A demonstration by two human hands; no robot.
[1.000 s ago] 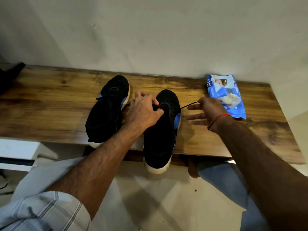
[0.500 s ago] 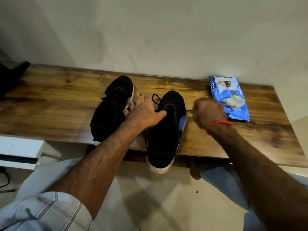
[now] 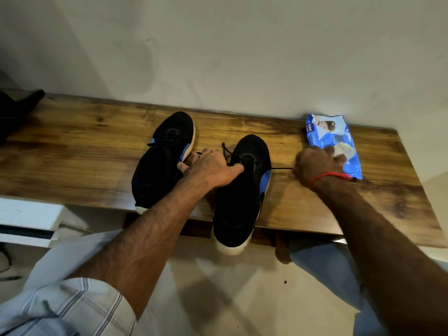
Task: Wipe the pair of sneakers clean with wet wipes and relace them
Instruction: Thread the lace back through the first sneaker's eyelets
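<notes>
From the head camera, the only view, the left hand [image 3: 213,167] rests on the near sneaker [image 3: 238,190], with its thumb laid across the tongue at the lace opening and its fingers curled down over the side that faces the other shoe; it seems to be holding that sneaker steady. The second sneaker [image 3: 161,161] lies just beyond those fingers, its toe toward the wall.

The right hand [image 3: 315,164] is closed in a fist and appears to be pinching the end of the black shoelace [image 3: 281,168], which runs taut from the eyelets to that hand. The exact pinch is hidden behind the knuckles. A slack loop of the same lace stands up just past the left thumb.

The wet wipes pack [image 3: 333,144] lies directly beyond the right hand, and I cannot tell if they touch. Both sneakers sit on the wooden bench [image 3: 72,151], with their heels hanging over its near edge below the wrists.

The step in hand looks like drawing the lace through an eyelet. To do it well:
- Keep the left thumb pressed down so the shoe does not slide off the edge.
- Pull outward in line with the eyelet, not upward.
- Stop once the slack loop is taken up.
- Keep the free ends even before the next crossing.
</notes>
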